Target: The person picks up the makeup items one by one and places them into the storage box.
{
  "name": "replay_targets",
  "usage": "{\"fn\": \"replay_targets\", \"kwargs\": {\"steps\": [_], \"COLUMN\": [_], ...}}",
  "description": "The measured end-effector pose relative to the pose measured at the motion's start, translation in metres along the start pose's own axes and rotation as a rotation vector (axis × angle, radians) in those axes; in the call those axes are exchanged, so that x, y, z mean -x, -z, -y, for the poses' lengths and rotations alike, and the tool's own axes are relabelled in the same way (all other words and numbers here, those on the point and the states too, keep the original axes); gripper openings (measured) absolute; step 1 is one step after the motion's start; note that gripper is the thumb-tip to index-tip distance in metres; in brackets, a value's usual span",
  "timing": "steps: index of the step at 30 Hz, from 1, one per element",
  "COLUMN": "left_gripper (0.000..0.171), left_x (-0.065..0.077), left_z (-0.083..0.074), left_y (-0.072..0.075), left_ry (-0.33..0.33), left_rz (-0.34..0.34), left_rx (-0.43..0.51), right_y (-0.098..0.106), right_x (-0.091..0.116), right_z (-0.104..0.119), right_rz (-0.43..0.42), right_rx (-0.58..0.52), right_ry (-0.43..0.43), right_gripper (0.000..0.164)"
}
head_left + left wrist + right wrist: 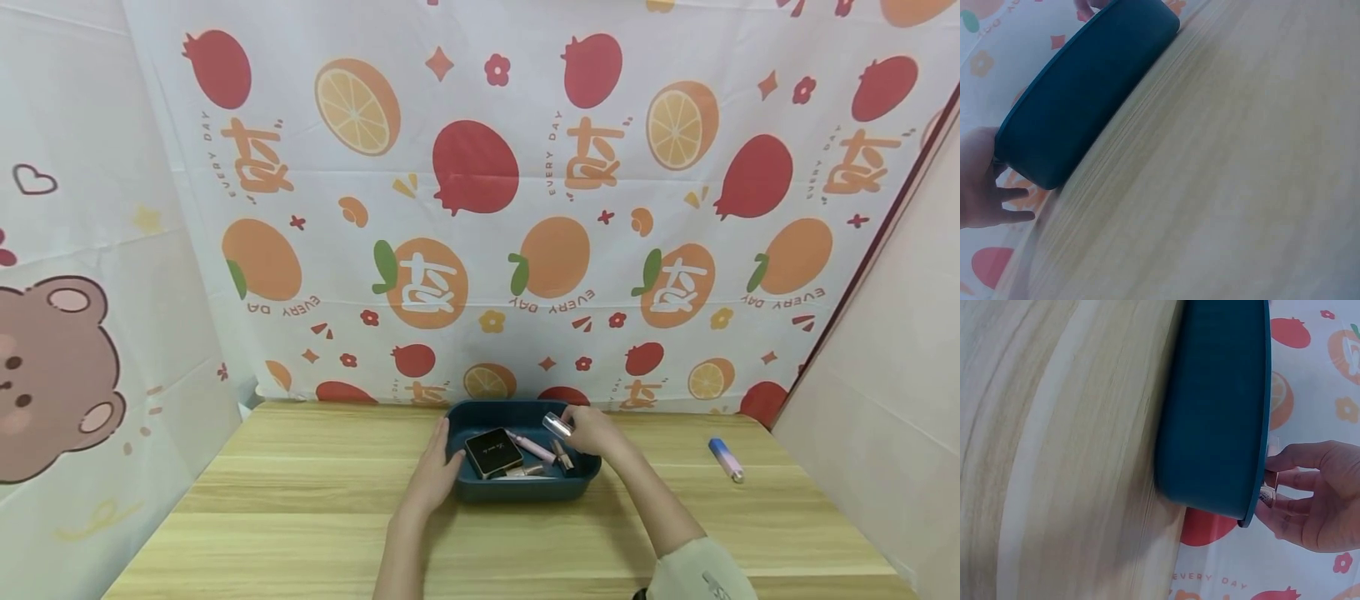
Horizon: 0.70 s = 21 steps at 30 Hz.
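A dark blue storage box [517, 492] stands on the table in the head view. My left hand [435, 475] holds its left end, thumb over the rim and fingers along the outside; in the left wrist view several fingers of that hand [982, 181] stretch past the wall. Above the box's right part my right hand [596, 431] pinches a shiny silver lipstick-like tube [557, 426]. The right wrist view shows this hand [1319, 494] just beyond the rim, its fingertips partly hidden. Inside lie a black square compact [493, 452], a pink tube [534, 447] and small cosmetic tubes [562, 457].
A blue-and-pink lighter-like stick [726, 460] lies apart on the right of the wooden table [300, 500]. Behind the box hangs a fruit-print cloth [480, 250], close to the table's back edge. Pale cloths flank both sides.
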<state>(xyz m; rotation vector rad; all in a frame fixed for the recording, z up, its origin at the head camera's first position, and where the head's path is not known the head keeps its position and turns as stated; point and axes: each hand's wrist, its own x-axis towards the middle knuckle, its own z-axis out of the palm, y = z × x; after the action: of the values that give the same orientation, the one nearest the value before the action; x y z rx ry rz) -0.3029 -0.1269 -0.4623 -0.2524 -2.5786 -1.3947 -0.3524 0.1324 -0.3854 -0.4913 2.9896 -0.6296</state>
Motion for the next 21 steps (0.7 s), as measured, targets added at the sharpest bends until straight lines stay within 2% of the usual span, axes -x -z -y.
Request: {"fn": "replay_targets", "kwargs": {"steps": [8,21], "left_gripper": [0.06,0.06], "left_x": [-0.001,0.0], "left_z": [0.0,0.001], "left_y": [0.0,0.0], "left_ry": [0.012,0.014], "left_rz": [0.002,0.006], "left_rx": [-0.002,0.007], "right_y": [-0.004,-0.014], "right_x": [-0.01,-0.027], "right_z": [0.004,0.006], "right_rz": [-0.001,0.053], "right_rx": [0.058,0.09], "right_ry": [0.013,-0.05], "right_gripper": [0.013,0.014]}}
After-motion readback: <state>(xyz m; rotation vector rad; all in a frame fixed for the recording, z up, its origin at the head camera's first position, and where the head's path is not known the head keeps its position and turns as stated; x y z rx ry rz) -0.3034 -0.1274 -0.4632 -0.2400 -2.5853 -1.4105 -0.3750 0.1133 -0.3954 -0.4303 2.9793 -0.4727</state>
